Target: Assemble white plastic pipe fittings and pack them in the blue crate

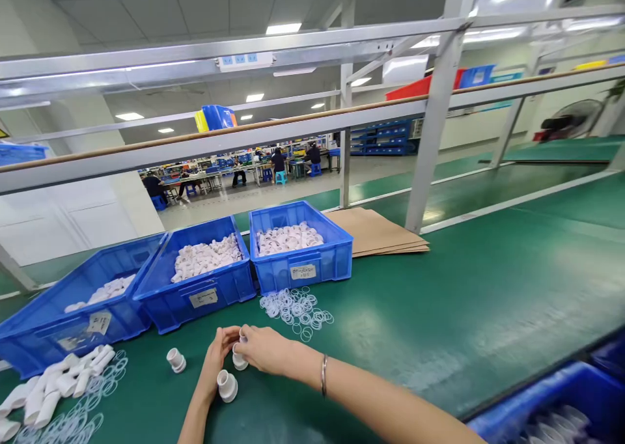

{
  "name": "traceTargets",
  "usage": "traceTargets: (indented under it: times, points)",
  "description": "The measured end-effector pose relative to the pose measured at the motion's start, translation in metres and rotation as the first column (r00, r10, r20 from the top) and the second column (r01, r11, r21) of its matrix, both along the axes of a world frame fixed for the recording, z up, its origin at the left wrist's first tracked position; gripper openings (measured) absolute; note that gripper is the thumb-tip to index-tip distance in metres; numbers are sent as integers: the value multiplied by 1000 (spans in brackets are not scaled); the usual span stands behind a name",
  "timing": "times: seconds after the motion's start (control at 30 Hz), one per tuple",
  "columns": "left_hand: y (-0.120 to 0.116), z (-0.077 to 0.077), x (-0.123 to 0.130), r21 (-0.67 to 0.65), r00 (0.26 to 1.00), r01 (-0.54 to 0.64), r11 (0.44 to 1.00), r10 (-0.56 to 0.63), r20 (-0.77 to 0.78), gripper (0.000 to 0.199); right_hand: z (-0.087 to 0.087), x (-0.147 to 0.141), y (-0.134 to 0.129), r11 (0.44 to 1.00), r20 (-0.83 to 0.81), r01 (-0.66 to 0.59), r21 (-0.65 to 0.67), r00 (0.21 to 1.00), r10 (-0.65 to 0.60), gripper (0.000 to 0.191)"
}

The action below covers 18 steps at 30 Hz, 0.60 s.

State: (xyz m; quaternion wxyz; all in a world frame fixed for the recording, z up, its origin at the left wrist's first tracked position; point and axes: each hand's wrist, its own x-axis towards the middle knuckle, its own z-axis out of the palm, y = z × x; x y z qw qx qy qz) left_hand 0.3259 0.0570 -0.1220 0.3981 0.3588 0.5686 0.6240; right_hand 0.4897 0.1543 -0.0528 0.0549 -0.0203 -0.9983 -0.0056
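Observation:
Both my hands meet above the green work surface, in front of the blue bins. My right hand [267,351], with a metal bangle at the wrist, pinches a small white plastic pipe fitting [243,334]. The curved fingers of my left hand [217,358] close in on that piece from the other side; its thumb is mostly hidden. Just below my right fingertips, another white fitting [239,359] stands on the surface, partly covered. A flanged white fitting [227,387] stands beside my left wrist, and a similar white fitting [176,360] sits farther left.
Thin clear rings [297,310] lie scattered before the right blue bin [336,255]. Two more blue bins [215,304] [117,323] hold small white parts. White tubes [49,388] and more rings [81,411] lie at left. Cardboard sheets [375,229] rest near a metal post [430,144].

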Motion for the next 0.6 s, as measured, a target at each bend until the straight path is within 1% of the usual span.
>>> traceTargets:
  times: [0.1, 0.17, 0.2, 0.27, 0.33, 0.37, 0.43, 0.47, 0.53, 0.57, 0.6]
  points:
    - [0, -1, -2, 10, 1000, 14, 1000, -14, 4, 73, 3, 17, 2, 999, -25, 43, 6, 999, -43, 16]
    - [-1, 2, -1, 18, 999, 30, 999, -31, 13, 73, 8, 45, 7, 992, -59, 123, -2, 991, -123, 13]
    - [-2, 4, 0, 24, 999, 36, 999, -37, 20, 72, 11, 64, 10, 985, -75, 173, -11, 982, -173, 14]
    - [-6, 10, 3, 42, 998, 45, 998, -47, 43, 70, 17, 114, 18, 960, -98, 277, -32, 955, -279, 15]
    - [-11, 15, 7, 61, 994, 55, 997, -60, 86, 71, 20, 175, 29, 924, -115, 377, -56, 917, -381, 14]
    - [-13, 17, 10, 66, 992, 60, 996, -67, 111, 72, 21, 209, 35, 898, -132, 434, -74, 888, -440, 17]
    - [-17, 20, 17, 55, 987, 67, 996, -74, 144, 72, 17, 283, 45, 792, -197, 578, -196, 768, -609, 24]
    - [-18, 20, 22, 39, 986, 69, 997, -74, 148, 73, 13, 322, 48, 735, -201, 639, -229, 707, -678, 27]
    - [-18, 21, 35, 3, 990, 59, 998, -59, 129, 72, 1, 397, 48, 603, -203, 755, -259, 567, -798, 32]
    - [-16, 21, 42, -8, 992, 47, 999, -46, 114, 72, -5, 433, 43, 525, -206, 811, -257, 485, -850, 34]
    - [-13, 20, 51, -16, 994, 37, 999, -35, 100, 71, -13, 466, 35, 434, -190, 868, -242, 396, -898, 36]
